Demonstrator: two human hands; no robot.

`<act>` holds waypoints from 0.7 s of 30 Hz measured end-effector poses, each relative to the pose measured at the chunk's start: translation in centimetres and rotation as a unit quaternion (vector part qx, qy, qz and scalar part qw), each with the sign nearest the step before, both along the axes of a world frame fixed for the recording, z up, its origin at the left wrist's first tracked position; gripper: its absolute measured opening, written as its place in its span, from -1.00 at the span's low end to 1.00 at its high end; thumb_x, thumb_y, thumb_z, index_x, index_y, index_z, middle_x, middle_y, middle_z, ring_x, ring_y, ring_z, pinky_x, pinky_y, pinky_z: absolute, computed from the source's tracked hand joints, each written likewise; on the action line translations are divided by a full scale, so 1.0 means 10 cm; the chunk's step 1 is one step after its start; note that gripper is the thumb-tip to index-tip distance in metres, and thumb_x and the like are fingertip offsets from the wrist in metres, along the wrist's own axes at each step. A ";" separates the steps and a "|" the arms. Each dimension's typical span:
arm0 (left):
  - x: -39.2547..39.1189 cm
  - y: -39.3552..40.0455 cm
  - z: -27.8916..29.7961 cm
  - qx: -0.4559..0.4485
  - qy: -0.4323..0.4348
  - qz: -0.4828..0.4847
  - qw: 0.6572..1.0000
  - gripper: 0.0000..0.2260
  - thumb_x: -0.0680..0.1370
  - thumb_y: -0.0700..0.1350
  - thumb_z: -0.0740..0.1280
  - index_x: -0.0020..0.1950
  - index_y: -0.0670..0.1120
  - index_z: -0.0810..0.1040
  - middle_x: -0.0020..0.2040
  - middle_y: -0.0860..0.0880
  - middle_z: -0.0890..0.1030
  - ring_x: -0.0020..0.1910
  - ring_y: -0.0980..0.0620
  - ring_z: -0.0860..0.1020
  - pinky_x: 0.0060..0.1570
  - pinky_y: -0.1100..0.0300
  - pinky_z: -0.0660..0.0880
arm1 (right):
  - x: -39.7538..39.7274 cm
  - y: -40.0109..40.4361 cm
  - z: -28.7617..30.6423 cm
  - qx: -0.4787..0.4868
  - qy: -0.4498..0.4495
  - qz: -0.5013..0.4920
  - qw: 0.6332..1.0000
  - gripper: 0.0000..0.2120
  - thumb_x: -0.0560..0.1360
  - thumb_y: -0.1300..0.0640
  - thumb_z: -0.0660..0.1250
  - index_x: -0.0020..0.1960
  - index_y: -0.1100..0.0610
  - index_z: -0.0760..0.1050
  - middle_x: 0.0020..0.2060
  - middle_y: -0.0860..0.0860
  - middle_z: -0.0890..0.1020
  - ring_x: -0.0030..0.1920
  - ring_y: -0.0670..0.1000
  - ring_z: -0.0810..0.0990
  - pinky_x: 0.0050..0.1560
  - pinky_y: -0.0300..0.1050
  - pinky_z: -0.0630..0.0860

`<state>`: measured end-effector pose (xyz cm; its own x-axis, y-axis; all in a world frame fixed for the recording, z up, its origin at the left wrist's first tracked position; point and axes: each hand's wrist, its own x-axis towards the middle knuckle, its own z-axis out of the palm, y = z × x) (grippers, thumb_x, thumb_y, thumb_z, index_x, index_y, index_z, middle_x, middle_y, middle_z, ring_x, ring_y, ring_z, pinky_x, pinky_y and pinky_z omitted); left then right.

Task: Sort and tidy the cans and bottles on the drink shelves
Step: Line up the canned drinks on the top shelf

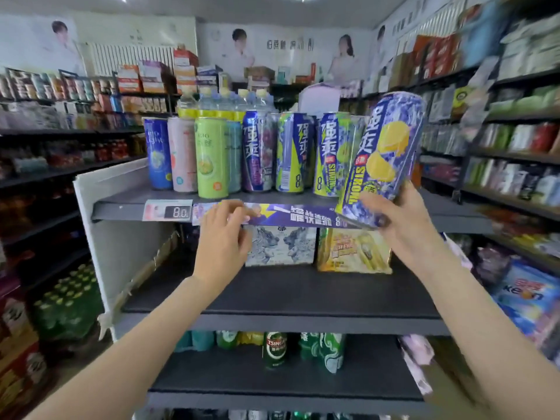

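My right hand (403, 225) grips the bottom of a tall blue-and-yellow lemon can (383, 156), tilted to the right in front of the top shelf (121, 204). Along that shelf stands a row of tall cans: a blue can (157, 153), a pink can (183, 154), a green can (212, 157), then several blue-and-green cans (291, 153). My left hand (224, 237) hovers at the shelf's front edge with loosely curled fingers, holding nothing, just below the green can.
The middle shelf (288, 298) carries a white multipack (280, 247) and a yellow multipack (353, 250) at the back. Green beer cans (274, 350) stand on the lower shelf. More stocked shelves line both sides of the aisle. Bottled drinks (224, 101) stand behind the can row.
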<state>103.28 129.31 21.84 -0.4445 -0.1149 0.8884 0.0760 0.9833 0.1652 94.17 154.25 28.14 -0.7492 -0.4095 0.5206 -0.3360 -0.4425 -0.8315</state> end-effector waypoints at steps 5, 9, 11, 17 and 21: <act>-0.32 0.41 0.03 0.025 -0.047 0.100 0.994 -0.63 0.37 -0.24 0.26 0.17 -0.19 0.52 0.18 -0.16 0.53 0.15 -0.25 0.46 0.08 -0.11 0.40 | -0.66 0.08 0.23 0.141 0.057 -0.115 0.982 -0.05 0.21 0.07 0.60 0.44 0.05 0.12 0.34 -0.04 0.42 0.32 0.00 0.43 0.33 0.05 0.37; -0.24 0.47 -0.16 -0.001 -0.102 0.140 0.985 -0.50 0.43 -0.29 0.30 0.37 -0.21 0.38 0.36 -0.20 0.41 0.36 -0.26 0.33 0.32 -0.14 0.29 | -0.82 -0.05 0.20 0.199 0.047 -0.123 0.971 0.06 0.37 0.11 0.51 0.53 0.13 -0.22 0.53 0.00 -0.01 0.51 0.00 0.04 0.48 -0.05 0.05; -0.21 0.46 -0.16 -0.013 -0.154 0.149 0.977 -0.43 0.45 -0.29 0.29 0.46 -0.17 0.26 0.45 -0.18 0.29 0.45 -0.20 0.21 0.42 -0.09 0.19 | -0.86 -0.15 0.18 0.224 0.063 -0.136 0.963 0.02 0.40 0.13 0.47 0.53 0.15 -0.24 0.54 0.01 -0.07 0.52 0.01 -0.03 0.46 -0.06 0.01; -0.18 0.63 -0.11 0.006 -0.185 0.199 0.962 -0.39 0.49 -0.27 0.23 0.52 -0.11 0.11 0.52 -0.10 0.13 0.50 -0.12 0.08 0.43 0.00 0.11 | -0.78 -0.37 0.17 0.234 0.103 -0.202 0.946 0.00 0.39 0.11 0.48 0.52 0.18 -0.17 0.52 0.14 -0.02 0.51 0.12 -0.03 0.44 0.05 0.05; -0.19 0.70 -0.16 0.008 -0.178 0.224 0.958 -0.36 0.49 -0.25 0.24 0.53 -0.11 0.06 0.53 -0.10 0.08 0.51 -0.11 0.05 0.41 0.00 0.13 | -0.79 -0.28 0.10 0.283 0.150 -0.263 0.910 -0.05 0.38 0.01 0.49 0.51 0.21 -0.06 0.46 0.18 0.12 0.46 0.19 0.13 0.39 0.08 0.17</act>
